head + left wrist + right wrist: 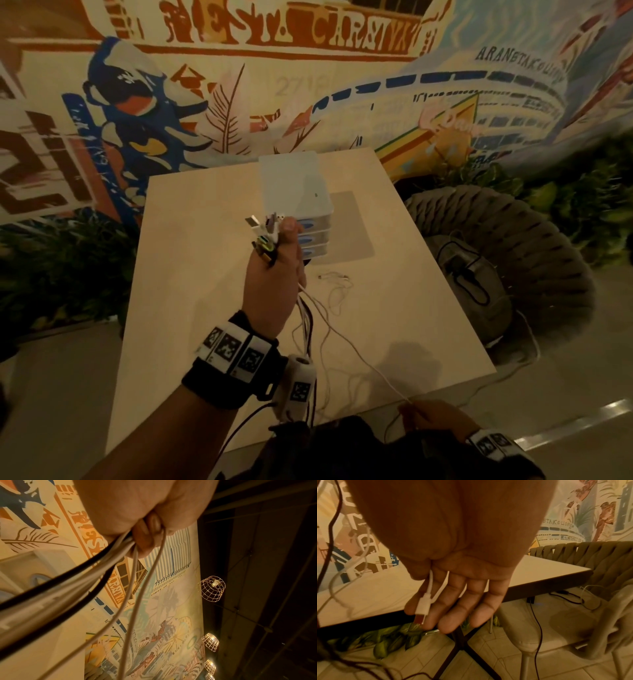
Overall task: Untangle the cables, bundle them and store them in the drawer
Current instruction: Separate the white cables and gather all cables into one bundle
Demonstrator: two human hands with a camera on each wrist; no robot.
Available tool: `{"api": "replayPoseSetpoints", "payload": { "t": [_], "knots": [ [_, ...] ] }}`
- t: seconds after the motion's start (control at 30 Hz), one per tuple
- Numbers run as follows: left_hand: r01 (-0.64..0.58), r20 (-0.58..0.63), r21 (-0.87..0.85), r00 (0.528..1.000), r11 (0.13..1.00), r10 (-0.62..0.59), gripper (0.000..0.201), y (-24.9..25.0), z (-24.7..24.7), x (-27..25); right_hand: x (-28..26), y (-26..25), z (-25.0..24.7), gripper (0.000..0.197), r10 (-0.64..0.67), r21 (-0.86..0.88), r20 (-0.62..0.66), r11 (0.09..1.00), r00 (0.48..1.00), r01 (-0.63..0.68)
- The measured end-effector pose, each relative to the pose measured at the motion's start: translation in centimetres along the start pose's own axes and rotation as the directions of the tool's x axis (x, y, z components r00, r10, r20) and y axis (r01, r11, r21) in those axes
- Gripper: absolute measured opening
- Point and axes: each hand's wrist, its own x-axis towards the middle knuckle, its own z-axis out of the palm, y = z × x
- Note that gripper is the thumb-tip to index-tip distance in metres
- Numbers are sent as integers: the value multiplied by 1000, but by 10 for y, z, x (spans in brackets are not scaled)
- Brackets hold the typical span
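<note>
My left hand (275, 260) is raised over the table and grips a bunch of cables (265, 233), their connectors sticking up out of the fist. In the left wrist view the curled fingers (150, 524) close round black and white cables (96, 566) that hang down. One white cable (359, 359) runs taut to my right hand (428, 416) at the table's near edge. In the right wrist view the thumb pinches that cable, and its white USB plug (423, 605) lies along the straight fingers (453, 601). A white three-drawer unit (294, 185) stands at the back, all drawers shut.
One more thin white cable (337, 281) lies loose on the pale table (191, 240) in front of the drawer unit. A woven grey chair (534, 246) with a black cable on its cushion stands right. Green plants (51, 267) line the left floor.
</note>
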Motion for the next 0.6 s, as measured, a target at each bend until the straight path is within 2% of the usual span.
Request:
{"api": "replayPoseSetpoints", "payload": {
  "t": [0.1,0.2,0.3,0.37,0.43,0.5,0.53,0.57,0.6],
  "knots": [
    [-19,-4,0,1000,1000,19,30,2,1,-6,13,5,10,79,30,-61,101,998,994,-24],
    [0,49,-37,999,999,1,33,6,1,-10,3,-16,-2,75,53,-137,150,990,987,-32],
    [38,127,6,991,999,-38,36,12,-1,-11,-21,-53,-27,101,9,-253,202,966,979,44],
    [73,156,71,984,995,-83,47,16,-3,-13,-41,-81,-50,88,-1,-311,207,948,978,66],
    [55,191,122,979,991,-78,44,17,-7,-14,-60,-106,-75,61,-29,-314,111,947,993,62],
    [45,219,171,972,984,-82,40,18,-9,-17,-81,-139,-102,47,-135,-283,-57,952,989,114],
    [60,235,176,967,983,-101,41,20,-7,-19,-90,-157,-115,48,-217,-255,-159,952,963,172],
    [76,254,171,960,982,-118,40,20,-4,-19,-100,-177,-126,49,-307,-208,-268,944,913,256],
    [91,259,193,956,977,-141,40,18,0,-19,-109,-199,-137,49,-396,-173,-372,918,840,356]
  ]
}}
